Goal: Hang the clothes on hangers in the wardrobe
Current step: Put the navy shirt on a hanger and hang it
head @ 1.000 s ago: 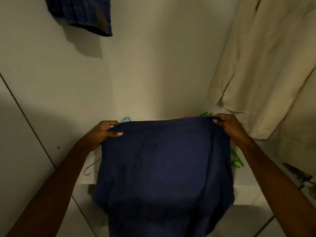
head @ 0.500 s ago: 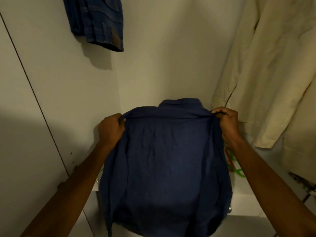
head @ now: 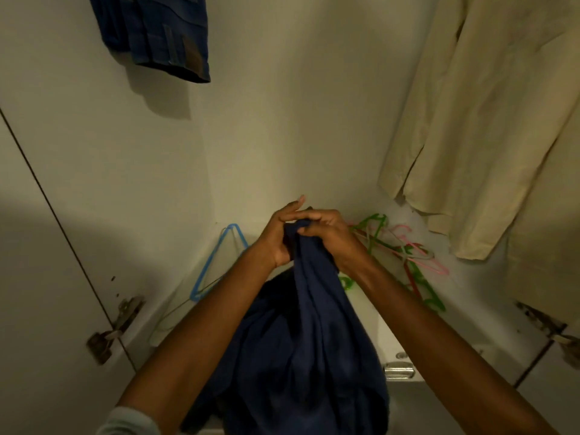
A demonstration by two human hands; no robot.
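Inside the white wardrobe [head: 282,120], cream garments [head: 489,120] and a denim piece [head: 157,32] already hang, while both hands, left hand [head: 277,237] and right hand [head: 329,235], grip the bunched navy shirt [head: 301,340] together at centre, no hanger in it yet, with loose hangers [head: 408,255] lying on the shelf floor just beyond.

Upper left: hem of a blue denim garment [head: 157,32], hanging against the white back wall [head: 282,120] and casting a shadow below it. Right: cream garments [head: 486,120], hanging in long folds, lower edges free. Left panel: dark diagonal seam [head: 56,215], a few dark specks [head: 113,278], and a tarnished metal hinge [head: 116,328] at the seam's lower end. Lower centre right: chrome handle [head: 399,370] on a white front edge. Far right: second worn hinge [head: 561,337], partly cut off.
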